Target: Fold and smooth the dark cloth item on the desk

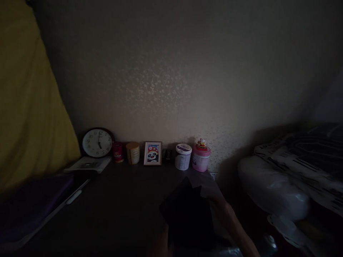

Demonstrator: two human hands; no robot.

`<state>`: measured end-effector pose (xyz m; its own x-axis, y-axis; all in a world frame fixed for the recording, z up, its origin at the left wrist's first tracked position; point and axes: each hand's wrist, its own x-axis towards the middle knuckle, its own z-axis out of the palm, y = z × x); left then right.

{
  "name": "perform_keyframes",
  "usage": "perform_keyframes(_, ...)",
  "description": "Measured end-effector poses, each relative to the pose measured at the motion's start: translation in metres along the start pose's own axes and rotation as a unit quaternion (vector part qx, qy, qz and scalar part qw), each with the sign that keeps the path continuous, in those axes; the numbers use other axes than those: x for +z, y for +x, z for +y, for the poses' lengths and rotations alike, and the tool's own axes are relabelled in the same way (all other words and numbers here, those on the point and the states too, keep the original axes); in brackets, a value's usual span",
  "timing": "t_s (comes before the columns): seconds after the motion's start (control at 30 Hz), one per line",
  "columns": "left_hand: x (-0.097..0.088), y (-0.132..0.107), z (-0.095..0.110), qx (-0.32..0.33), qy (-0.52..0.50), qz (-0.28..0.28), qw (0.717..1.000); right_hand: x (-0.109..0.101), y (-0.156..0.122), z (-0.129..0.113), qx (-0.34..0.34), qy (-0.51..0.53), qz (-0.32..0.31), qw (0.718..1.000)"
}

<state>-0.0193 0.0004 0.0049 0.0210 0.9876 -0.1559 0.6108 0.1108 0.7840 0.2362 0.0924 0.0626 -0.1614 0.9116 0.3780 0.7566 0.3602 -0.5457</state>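
Observation:
The room is very dim. A dark flat thing [187, 210], perhaps a cloth or a folder, is held up over the dark desk [118, 200] near the bottom middle. My right hand [226, 216] reaches in from the lower right and grips its right edge, with the fingers closed on it. Only a faint sliver of my left hand [160, 244] shows at the bottom edge, under the dark thing's left side, and its fingers are hidden. A pale sheet [206, 184] shows just behind the dark thing.
Along the wall stand a round clock [97, 142], a red tin [118, 152], a tan tin [133, 152], a framed panda picture [153, 153], a white tub [183, 156] and a pink jar [200, 158]. A yellow cloth [26, 107] hangs left; bags and bedding [289, 171] lie right.

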Motion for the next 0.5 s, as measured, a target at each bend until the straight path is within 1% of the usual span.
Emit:
perform_keyframes(0.07, -0.002, -0.002, 0.002, 0.007, -0.01, -0.002, 1.0, 0.004, 0.011, -0.028, -0.06, -0.01, -0.027, 0.998)
perform_keyframes(0.13, -0.003, -0.002, 0.004, 0.013, -0.019, -0.003, 1.0, 0.013, 0.019, -0.053, -0.111, -0.05, -0.047, 0.991)
perform_keyframes(0.23, -0.005, -0.004, 0.007, 0.021, -0.028, -0.002, 0.999, 0.029, 0.025, -0.075, -0.158, -0.112, -0.076, 0.978)
perform_keyframes(0.33, -0.006, -0.006, 0.007, 0.024, -0.028, -0.001, 0.999, 0.044, 0.029, -0.081, -0.161, -0.166, -0.097, 0.968)
perform_keyframes(0.43, -0.005, -0.008, 0.006, 0.023, -0.019, 0.001, 1.0, 0.054, 0.032, -0.079, -0.14, -0.203, -0.092, 0.965)
perform_keyframes(0.5, -0.004, -0.009, 0.006, 0.021, -0.009, 0.003, 1.0, 0.058, 0.034, -0.077, -0.126, -0.209, -0.08, 0.966)
